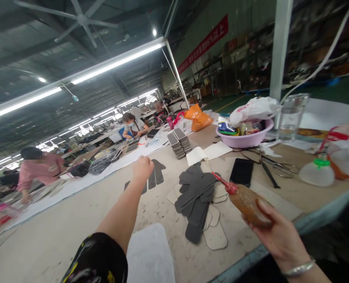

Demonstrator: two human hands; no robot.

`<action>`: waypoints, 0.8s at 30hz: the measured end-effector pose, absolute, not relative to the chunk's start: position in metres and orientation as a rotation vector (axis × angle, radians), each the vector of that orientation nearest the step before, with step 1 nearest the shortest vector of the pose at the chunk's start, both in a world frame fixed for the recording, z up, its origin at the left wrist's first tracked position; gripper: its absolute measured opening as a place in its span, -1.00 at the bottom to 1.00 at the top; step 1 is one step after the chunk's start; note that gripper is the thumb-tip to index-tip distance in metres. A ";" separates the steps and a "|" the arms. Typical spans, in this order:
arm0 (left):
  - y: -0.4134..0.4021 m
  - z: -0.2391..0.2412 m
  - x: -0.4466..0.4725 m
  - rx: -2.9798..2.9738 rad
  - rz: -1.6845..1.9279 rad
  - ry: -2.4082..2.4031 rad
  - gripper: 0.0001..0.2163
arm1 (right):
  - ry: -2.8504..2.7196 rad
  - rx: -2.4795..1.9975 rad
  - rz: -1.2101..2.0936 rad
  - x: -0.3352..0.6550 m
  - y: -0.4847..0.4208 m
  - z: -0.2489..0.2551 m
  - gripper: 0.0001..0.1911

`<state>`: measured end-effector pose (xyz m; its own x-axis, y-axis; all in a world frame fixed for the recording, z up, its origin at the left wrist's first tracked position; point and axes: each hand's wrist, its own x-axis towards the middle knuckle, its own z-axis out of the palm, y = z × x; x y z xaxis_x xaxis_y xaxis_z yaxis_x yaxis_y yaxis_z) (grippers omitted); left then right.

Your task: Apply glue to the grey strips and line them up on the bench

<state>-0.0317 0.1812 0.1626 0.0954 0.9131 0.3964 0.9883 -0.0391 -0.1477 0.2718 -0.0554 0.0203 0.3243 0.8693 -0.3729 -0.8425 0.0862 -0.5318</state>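
Note:
My right hand (276, 230) is wrapped around a brown squeeze bottle (251, 204) with a red nozzle, probably glue. Its thin tip points up and left, above a loose pile of dark grey cut pieces (196, 192). Pale cut pieces (215, 234) stick out from under that pile. Stretched out over the table, my left hand (144, 167) has its fingers closed; whatever is in them is hidden. Right beside it, several flat dark pieces (156, 173) lie in a row, partly covered by my forearm.
Stacks of grey pieces (179, 143) stand farther back, near an open notebook (208, 152). To the right are a black phone (241, 171), a purple basin (245, 137), scissors (280, 167), a glass (292, 118) and a clear squat bottle (317, 173). Co-workers sit across the tables.

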 end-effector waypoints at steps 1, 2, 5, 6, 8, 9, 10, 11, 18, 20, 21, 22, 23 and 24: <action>0.177 0.145 -0.026 -2.033 -0.238 -1.849 -0.72 | -0.045 -0.747 1.282 0.272 -0.055 0.021 -0.46; 0.172 0.127 -0.022 -2.065 -0.201 -1.838 -0.73 | -0.048 -0.736 1.288 0.273 -0.054 0.022 -0.47; 0.162 0.078 -0.013 -2.148 -0.088 -1.836 -0.78 | -0.032 -0.734 1.298 0.272 -0.054 0.020 -0.48; 0.160 0.064 -0.011 -2.169 -0.055 -1.843 -0.79 | -0.026 -0.741 1.304 0.271 -0.053 0.019 -0.47; 0.160 0.041 -0.009 -2.198 -0.002 -1.859 -0.79 | -0.038 -0.746 1.329 0.269 -0.053 0.017 -0.45; 0.162 0.032 -0.008 -2.208 0.018 -1.867 -0.79 | -0.052 -0.743 1.342 0.268 -0.054 0.016 -0.44; 0.164 0.025 -0.007 -2.217 0.034 -1.873 -0.79 | -0.066 -0.739 1.353 0.267 -0.054 0.015 -0.43; 0.168 0.019 -0.007 -2.225 0.046 -1.878 -0.79 | -0.075 -0.734 1.360 0.266 -0.054 0.015 -0.43; 0.205 0.001 -0.002 -2.244 0.061 -1.931 -0.75 | -0.061 -0.754 1.370 0.261 -0.053 0.017 -0.45; 0.216 0.000 -0.002 -2.237 0.052 -1.965 -0.75 | -0.064 -0.761 1.373 0.260 -0.053 0.018 -0.45; 0.222 -0.001 -0.003 -2.233 0.049 -1.984 -0.76 | -0.069 -0.764 1.377 0.260 -0.053 0.017 -0.45; 0.226 -0.002 -0.003 -2.230 0.046 -2.005 -0.76 | -0.074 -0.767 1.377 0.260 -0.053 0.017 -0.45; 0.231 -0.002 -0.004 -2.229 0.042 -2.024 -0.77 | -0.079 -0.769 1.376 0.260 -0.052 0.016 -0.45; 0.235 -0.003 -0.004 -2.229 0.038 -2.044 -0.77 | -0.079 -0.773 1.372 0.260 -0.052 0.015 -0.45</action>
